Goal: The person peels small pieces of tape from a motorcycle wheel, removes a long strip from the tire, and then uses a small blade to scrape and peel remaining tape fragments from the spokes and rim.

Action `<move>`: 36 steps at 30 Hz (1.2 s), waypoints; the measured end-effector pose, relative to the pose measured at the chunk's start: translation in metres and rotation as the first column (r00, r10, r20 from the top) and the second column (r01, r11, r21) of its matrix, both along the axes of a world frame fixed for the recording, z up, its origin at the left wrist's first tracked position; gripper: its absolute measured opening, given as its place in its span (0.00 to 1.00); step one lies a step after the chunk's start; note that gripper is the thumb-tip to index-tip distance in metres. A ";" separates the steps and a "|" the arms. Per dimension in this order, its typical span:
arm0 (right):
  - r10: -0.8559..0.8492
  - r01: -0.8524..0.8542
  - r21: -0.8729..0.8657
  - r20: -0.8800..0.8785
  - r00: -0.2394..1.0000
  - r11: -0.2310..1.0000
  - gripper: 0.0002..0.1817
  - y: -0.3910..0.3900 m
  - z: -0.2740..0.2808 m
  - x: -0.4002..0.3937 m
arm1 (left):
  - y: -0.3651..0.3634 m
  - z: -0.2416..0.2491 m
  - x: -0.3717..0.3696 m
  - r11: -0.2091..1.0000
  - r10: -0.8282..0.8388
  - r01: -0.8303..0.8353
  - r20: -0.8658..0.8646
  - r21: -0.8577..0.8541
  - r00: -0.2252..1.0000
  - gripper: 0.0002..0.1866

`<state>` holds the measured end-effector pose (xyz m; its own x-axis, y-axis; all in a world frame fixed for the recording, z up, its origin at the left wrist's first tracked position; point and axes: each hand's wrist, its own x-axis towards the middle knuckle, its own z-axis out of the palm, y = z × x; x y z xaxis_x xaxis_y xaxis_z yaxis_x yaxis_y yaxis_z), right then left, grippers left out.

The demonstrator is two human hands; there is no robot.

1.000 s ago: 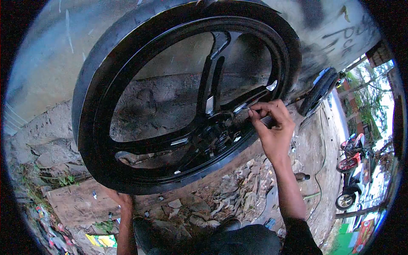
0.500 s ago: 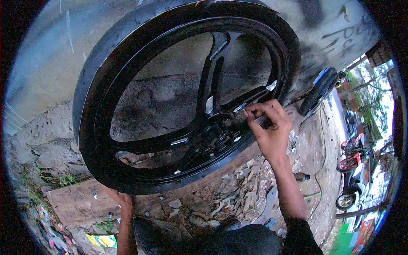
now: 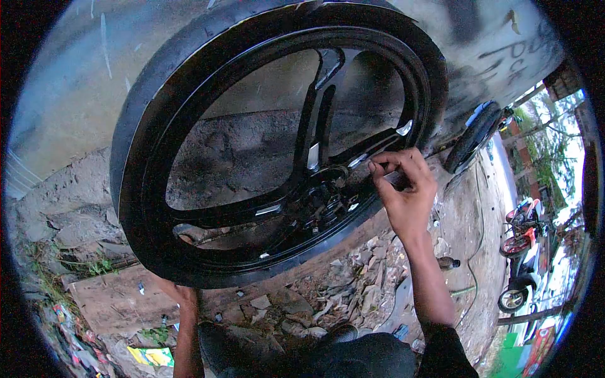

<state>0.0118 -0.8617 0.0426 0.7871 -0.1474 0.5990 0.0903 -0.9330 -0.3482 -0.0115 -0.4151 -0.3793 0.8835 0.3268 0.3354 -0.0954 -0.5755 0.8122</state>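
Pinching its thumb and forefinger nearly together, the right hand (image 3: 408, 189) is in front of the black wheel (image 3: 318, 198), near the hub; whether anything is between the fingertips cannot be told. The left hand (image 3: 181, 295) is at the lower edge of the tyre (image 3: 140, 214), its fingers hidden, so its grip is unclear. The wheel leans near the wall (image 3: 82, 82), above broken rubble (image 3: 353, 277). Dark painted lettering (image 3: 509, 55) on the wall seems to include a "P"; a yellow and green packet (image 3: 151, 356) has unreadable print.

Outdoor roadside spot, parked motorcycles (image 3: 519, 230)
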 end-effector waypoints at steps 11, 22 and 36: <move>0.058 -0.060 -0.028 -0.059 0.997 0.998 0.14 0.003 0.001 -0.001 | -0.015 0.028 0.000 0.998 -0.017 0.020 0.063 -0.052 0.998 0.36; 0.036 -0.036 -0.047 -0.007 0.999 0.998 0.15 0.002 -0.001 0.001 | -0.021 0.040 0.003 0.976 0.000 0.007 0.033 -0.220 0.999 0.29; -0.018 0.020 -0.034 0.051 0.999 0.999 0.12 -0.001 0.000 -0.003 | -0.015 0.026 0.003 0.959 -0.019 0.031 0.046 -0.281 0.999 0.37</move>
<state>0.0089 -0.8631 0.0421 0.7526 -0.1405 0.6433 0.0890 -0.9463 -0.3108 -0.0084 -0.4299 -0.3529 0.8797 0.3914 0.2701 -0.1448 -0.3207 0.9361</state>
